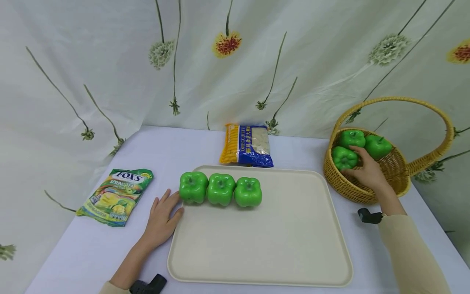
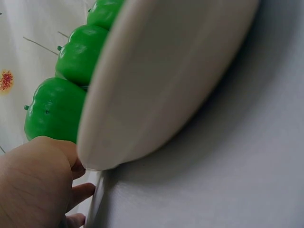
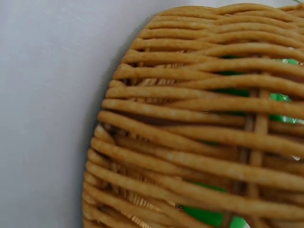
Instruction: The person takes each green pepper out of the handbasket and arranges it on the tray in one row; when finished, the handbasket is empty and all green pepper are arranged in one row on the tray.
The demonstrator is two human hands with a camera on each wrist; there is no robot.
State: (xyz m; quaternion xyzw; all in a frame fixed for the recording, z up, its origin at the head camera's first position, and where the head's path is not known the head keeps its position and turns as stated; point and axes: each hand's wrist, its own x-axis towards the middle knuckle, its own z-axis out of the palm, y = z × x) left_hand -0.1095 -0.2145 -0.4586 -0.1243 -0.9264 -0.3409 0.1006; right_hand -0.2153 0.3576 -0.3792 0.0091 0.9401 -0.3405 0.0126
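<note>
Three green bell peppers [image 1: 220, 189] stand in a row along the far left part of a cream tray [image 1: 279, 245]. My left hand [image 1: 163, 218] rests at the tray's left edge, fingers spread, its fingertips beside the leftmost pepper. The left wrist view shows the tray's rim [image 2: 118, 104] close up, with the thumb side of the hand against it. At the right, my right hand [image 1: 367, 171] reaches into a wicker basket [image 1: 338, 183] and grips a green bell pepper [image 1: 344, 158] between thumb and fingers. Two more green peppers [image 1: 378, 147] lie behind it.
A blue and yellow pasta bag [image 1: 247, 145] lies behind the tray. To the left is a green Fox's candy bag [image 1: 116, 197]. The basket's tall handle [image 1: 396, 99] arches over its right side. A flower-print cloth [image 1: 205, 81] hangs behind the table.
</note>
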